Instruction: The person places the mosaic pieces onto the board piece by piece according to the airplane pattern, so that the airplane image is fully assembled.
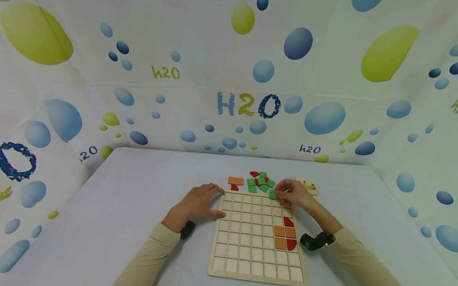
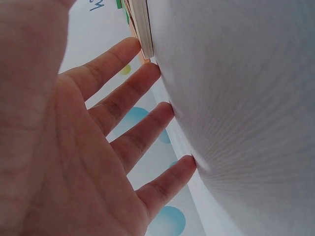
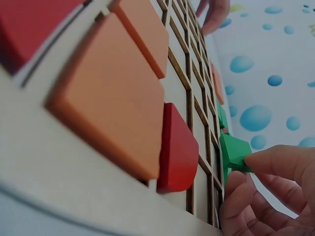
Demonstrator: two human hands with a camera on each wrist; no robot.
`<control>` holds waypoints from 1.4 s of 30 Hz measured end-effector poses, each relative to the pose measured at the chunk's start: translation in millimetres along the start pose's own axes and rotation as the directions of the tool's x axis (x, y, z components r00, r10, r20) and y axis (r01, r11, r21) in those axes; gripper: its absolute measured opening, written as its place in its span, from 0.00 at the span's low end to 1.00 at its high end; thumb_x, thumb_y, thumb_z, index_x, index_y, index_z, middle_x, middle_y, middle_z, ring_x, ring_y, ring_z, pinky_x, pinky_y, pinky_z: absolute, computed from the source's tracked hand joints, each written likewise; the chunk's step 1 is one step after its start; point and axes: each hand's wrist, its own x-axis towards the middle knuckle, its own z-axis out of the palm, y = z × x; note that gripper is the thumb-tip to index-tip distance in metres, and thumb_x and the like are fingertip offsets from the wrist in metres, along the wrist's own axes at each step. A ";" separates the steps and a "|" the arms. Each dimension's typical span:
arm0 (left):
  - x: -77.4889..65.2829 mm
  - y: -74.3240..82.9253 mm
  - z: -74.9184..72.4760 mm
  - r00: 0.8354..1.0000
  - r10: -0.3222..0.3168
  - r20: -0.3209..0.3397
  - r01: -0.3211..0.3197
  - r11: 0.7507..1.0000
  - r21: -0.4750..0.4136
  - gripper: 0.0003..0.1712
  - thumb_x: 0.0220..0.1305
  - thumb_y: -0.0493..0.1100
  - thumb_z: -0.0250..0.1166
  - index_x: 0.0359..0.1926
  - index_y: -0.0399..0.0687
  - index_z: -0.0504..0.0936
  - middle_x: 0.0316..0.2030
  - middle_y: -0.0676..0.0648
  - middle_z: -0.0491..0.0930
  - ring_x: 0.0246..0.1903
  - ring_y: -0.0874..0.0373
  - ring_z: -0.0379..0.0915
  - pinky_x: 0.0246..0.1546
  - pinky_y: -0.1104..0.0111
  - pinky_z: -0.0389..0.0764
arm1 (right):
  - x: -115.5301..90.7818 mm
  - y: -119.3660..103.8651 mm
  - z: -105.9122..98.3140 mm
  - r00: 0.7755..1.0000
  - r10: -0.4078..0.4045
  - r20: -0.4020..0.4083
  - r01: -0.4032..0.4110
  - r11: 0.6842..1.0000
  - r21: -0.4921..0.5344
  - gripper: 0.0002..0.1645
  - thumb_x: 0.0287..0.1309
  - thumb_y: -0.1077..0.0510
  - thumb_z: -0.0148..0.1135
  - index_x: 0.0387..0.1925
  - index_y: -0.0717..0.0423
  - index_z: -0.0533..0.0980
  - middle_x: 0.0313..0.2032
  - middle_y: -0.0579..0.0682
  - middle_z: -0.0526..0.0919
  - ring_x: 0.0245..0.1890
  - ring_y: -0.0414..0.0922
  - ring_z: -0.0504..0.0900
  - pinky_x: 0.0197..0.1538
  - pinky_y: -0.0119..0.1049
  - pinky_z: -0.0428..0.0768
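Observation:
My right hand [image 1: 294, 194] pinches a green square tile [image 3: 236, 151] between thumb and fingers, over the far right corner of a wooden grid board [image 1: 236, 251]. My left hand [image 1: 198, 201] lies at the board's far left corner, fingers straight and spread; in the left wrist view its fingertips [image 2: 186, 163] rest on the white tabletop beside the board's edge [image 2: 142, 29]. Along the board's right side sit orange square tiles [image 1: 279, 230] and red quarter-round tiles [image 1: 288, 221] in the cells.
Beyond the board's far edge lies a loose pile of green tiles [image 1: 252, 186] with red pieces [image 1: 254, 174] among them. Left of it are two orange tiles [image 1: 235, 181] and a red piece [image 1: 234, 187]. A small pattern card [image 1: 309, 186] lies right, behind my right hand.

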 end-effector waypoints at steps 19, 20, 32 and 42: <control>0.6 0.5 -0.9 1.000 -0.004 0.003 0.004 1.000 0.008 0.36 0.54 0.62 0.71 0.58 0.48 0.75 0.60 0.42 0.72 0.61 0.44 0.68 0.56 0.44 0.69 | -17.5 -1.4 8.2 0.993 -0.054 0.103 0.055 0.998 -0.012 0.11 0.61 0.60 0.63 0.40 0.65 0.77 0.32 0.52 0.80 0.28 0.44 0.77 0.29 0.32 0.77; 0.5 0.8 -1.2 1.000 -0.004 0.002 0.004 1.000 0.007 0.36 0.54 0.61 0.71 0.58 0.48 0.75 0.60 0.42 0.72 0.61 0.44 0.68 0.56 0.44 0.69 | -18.7 -1.6 8.6 0.992 -0.056 0.111 0.057 0.998 -0.010 0.11 0.61 0.60 0.63 0.41 0.65 0.77 0.32 0.52 0.80 0.28 0.43 0.77 0.30 0.32 0.77; 0.1 1.6 -3.0 1.000 -0.012 0.009 0.012 1.000 0.000 0.36 0.54 0.61 0.71 0.59 0.48 0.75 0.60 0.43 0.72 0.61 0.44 0.68 0.56 0.44 0.69 | -33.0 -2.9 14.6 0.970 -0.126 0.206 0.128 0.992 0.005 0.10 0.63 0.60 0.63 0.40 0.63 0.77 0.30 0.50 0.78 0.22 0.39 0.73 0.24 0.32 0.74; 0.2 1.0 -2.4 1.000 -0.013 0.006 0.013 1.000 -0.007 0.36 0.54 0.61 0.72 0.59 0.48 0.75 0.60 0.43 0.72 0.61 0.44 0.68 0.57 0.44 0.68 | -40.3 -3.6 17.2 0.948 -0.186 0.257 0.199 0.980 -0.025 0.06 0.62 0.59 0.64 0.37 0.58 0.78 0.30 0.46 0.79 0.25 0.38 0.77 0.28 0.32 0.77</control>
